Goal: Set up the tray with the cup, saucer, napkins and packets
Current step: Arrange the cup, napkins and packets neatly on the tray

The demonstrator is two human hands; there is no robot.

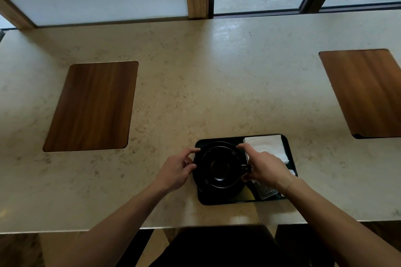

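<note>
Both hands, left (176, 168) and right (263, 167), pinching the saucer (200, 180) under the cup (220, 166) on the tray (227, 200)

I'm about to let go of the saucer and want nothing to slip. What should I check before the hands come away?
1. Cup seated upright on the saucer: ok.
2. Saucer fully inside the tray: not ok, its left edge hangs past the tray's left rim.
3. Left hand and right hand holding the saucer rim on opposite sides: ok.
4. Napkins on the tray, right of the cup: ok.
5. Packets on the tray: cannot tell how many, the right wrist covers them.
6. Cup handle free of the fingers: cannot tell.
</note>
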